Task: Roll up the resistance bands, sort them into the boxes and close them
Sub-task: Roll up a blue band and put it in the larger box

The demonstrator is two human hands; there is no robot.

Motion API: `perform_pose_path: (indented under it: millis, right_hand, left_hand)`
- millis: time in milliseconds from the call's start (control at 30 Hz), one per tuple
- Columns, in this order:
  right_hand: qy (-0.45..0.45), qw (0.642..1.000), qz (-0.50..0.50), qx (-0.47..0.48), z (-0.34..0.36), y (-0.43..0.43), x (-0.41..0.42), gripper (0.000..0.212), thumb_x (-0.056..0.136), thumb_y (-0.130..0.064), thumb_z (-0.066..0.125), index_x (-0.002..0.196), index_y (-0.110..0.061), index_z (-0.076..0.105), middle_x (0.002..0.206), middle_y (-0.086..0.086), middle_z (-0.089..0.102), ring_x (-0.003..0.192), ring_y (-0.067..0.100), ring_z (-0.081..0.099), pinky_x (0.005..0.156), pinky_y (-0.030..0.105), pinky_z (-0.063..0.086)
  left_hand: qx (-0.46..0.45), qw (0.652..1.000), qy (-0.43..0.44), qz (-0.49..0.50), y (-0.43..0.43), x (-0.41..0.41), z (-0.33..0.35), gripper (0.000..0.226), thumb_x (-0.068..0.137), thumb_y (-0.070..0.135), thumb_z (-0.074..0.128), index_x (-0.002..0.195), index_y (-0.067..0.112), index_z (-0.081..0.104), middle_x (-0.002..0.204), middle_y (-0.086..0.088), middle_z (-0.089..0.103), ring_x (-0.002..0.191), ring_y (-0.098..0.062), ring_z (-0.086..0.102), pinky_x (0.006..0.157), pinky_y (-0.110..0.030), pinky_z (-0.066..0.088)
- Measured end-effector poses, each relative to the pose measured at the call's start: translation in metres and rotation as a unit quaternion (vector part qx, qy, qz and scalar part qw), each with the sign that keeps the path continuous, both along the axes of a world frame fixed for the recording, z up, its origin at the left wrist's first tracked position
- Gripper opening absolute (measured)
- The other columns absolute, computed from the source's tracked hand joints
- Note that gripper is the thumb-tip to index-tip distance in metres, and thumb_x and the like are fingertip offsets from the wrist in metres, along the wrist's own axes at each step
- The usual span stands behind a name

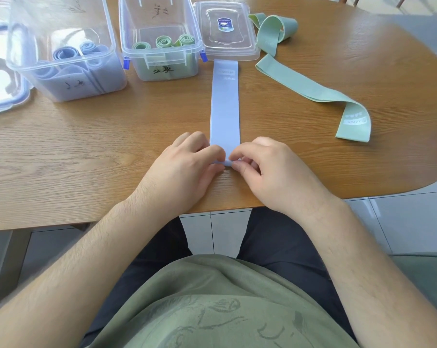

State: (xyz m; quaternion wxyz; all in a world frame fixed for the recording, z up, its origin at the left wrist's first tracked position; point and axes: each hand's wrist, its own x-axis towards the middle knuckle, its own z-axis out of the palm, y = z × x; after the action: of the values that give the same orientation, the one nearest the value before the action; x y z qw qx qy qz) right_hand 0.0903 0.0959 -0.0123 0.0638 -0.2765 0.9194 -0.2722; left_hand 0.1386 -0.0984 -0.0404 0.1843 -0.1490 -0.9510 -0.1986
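Both hands are at the near end of the blue band [225, 104]. The left hand [184, 167] and the right hand [270, 172] each have their fingertips curled in and pinch that end between them, where a first small fold or turn of the roll seems to be forming. The rest of the band runs flat and straight away from the hands across the surface [86, 146], likely smoothed out so it rolls evenly.

Beyond the left hand stand two open clear boxes. The farther-left box [61, 65] holds blue rolls, and the one beside it [142, 69] holds green rolls. So the sorting goes by colour, and this band looks bound for the blue box. A clear lid [247, 26] lies straight ahead of the hands, at the far tip of the band. Beyond the right hand, two green bands wait unrolled: a long one [312, 89] lying slack and a looped one [272, 28] farther off.

The fingers cover most of the started roll, so I cannot tell how tight it is. Whether the band's far tip touches the lid is unclear. The handwriting on the boxes is too smeared to read. A second lid [1, 96], far out past the left hand, is cut off at the edge, and the box tops run out of view.
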Motion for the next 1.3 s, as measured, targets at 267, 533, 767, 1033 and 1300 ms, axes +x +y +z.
perform_pose_path:
  millis: [267,533,767,1033,1300]
  right_hand:
    - [-0.005,0.999,-0.019,-0.034,0.0,0.0,0.002,0.006,0.094,-0.027,0.065,0.099,-0.03,0.066,0.087,-0.01,0.058,0.08,0.006,0.058,0.075,0.032,0.053]
    - [-0.009,0.999,-0.024,-0.036,-0.002,-0.002,-0.007,0.007,0.097,-0.029,0.063,0.1,-0.03,0.069,0.088,-0.009,0.058,0.081,0.007,0.057,0.077,0.036,0.054]
    - [0.012,0.999,-0.033,-0.024,-0.004,-0.005,-0.01,0.016,0.101,-0.03,0.055,0.111,-0.029,0.067,0.093,-0.006,0.056,0.083,0.011,0.054,0.079,0.036,0.051]
    - [0.013,0.999,-0.029,-0.037,-0.005,-0.003,-0.011,0.008,0.096,-0.027,0.063,0.103,-0.03,0.063,0.09,-0.008,0.057,0.08,0.007,0.057,0.074,0.033,0.053]
    - [0.021,0.999,-0.033,-0.035,-0.007,-0.005,-0.015,0.011,0.1,-0.031,0.058,0.107,-0.028,0.066,0.094,-0.007,0.057,0.083,0.009,0.056,0.077,0.032,0.053]
  left_hand:
    - [0.019,0.999,-0.014,0.043,0.006,0.0,0.002,0.033,0.096,0.037,0.05,0.097,0.014,0.074,0.089,-0.009,0.059,0.079,-0.034,0.058,0.07,-0.041,0.053]
    - [0.044,0.995,-0.037,0.084,0.01,0.001,0.002,0.026,0.093,0.035,0.061,0.104,0.017,0.076,0.089,-0.007,0.057,0.083,-0.034,0.059,0.075,-0.041,0.053]
    - [0.049,0.996,-0.025,0.077,0.011,-0.008,0.002,0.035,0.098,0.033,0.048,0.103,0.012,0.076,0.087,-0.012,0.055,0.078,-0.035,0.057,0.067,-0.046,0.054]
    - [0.056,0.993,-0.062,0.083,0.013,-0.008,0.007,0.022,0.098,0.021,0.063,0.119,0.019,0.067,0.095,-0.01,0.058,0.093,-0.037,0.058,0.081,-0.044,0.051]
    - [0.073,0.99,-0.074,0.09,0.011,-0.014,0.006,0.016,0.093,0.023,0.07,0.108,0.017,0.069,0.094,-0.006,0.057,0.095,-0.032,0.057,0.088,-0.037,0.046]
